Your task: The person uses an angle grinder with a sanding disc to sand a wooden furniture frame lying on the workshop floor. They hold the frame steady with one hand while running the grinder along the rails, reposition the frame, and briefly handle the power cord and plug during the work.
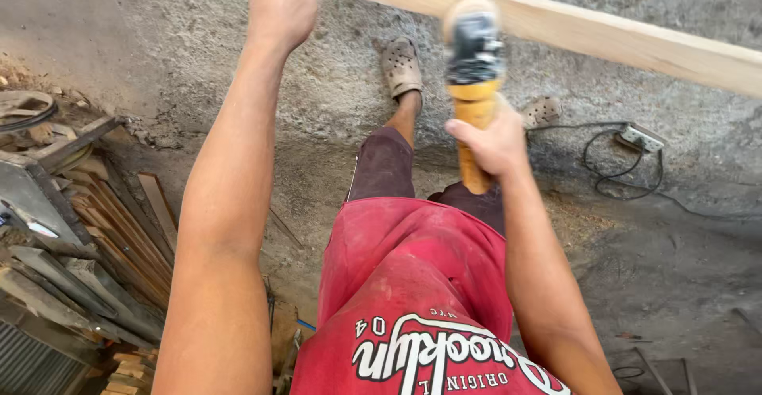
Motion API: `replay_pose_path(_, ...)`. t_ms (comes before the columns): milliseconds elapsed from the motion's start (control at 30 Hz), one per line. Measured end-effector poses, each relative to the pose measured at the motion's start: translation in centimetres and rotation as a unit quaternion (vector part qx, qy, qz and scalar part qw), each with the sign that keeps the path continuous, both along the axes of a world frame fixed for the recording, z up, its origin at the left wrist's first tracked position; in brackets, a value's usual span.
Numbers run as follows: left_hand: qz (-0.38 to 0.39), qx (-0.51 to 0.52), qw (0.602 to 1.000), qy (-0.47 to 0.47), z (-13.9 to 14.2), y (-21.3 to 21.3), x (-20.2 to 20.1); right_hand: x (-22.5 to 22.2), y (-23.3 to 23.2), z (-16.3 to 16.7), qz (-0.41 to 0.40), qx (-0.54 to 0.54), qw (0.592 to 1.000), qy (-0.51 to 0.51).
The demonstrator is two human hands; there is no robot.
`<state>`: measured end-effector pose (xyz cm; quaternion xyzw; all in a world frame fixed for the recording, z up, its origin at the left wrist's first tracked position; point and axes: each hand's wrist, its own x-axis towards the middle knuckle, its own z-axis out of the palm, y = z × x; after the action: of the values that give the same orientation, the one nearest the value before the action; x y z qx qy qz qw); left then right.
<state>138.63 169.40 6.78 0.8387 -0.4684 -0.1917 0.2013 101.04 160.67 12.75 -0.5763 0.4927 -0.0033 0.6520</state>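
A long pale wooden plank (pixel 603 36) runs across the top of the head view, slanting down to the right. My left hand (pixel 283 2) grips its upper left part with the arm stretched out. My right hand (pixel 494 141) is wrapped around the yellow handle of an angle grinder (pixel 475 61). The grinder's dark head and blurred disc sit against the plank's near edge. Below, I see my red shirt, dark shorts and a foot in a grey clog.
A stack of wooden slats and scrap boards (pixel 95 244) lies at the left. A black cable and a power socket block (pixel 641 137) rest on the rough concrete floor (pixel 683 268) at the right.
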Motion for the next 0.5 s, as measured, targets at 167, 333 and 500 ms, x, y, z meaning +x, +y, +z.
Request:
replay_pose_path(167,0.290,0.145,0.880,0.347,1.5,9.2,0.6,9.1,1.7,0.6,0.109,-0.012,0.992,0.059)
replay_pose_path(333,0.214,0.084,0.785,0.575,1.9,11.6,-11.7,9.1,1.2,0.2,0.071,0.015,0.997,0.030)
replay_pose_path(500,0.251,-0.018,0.715,0.652,3.7,8.8,-19.3,8.3,1.5,-0.2,0.066,0.057,0.995,0.041)
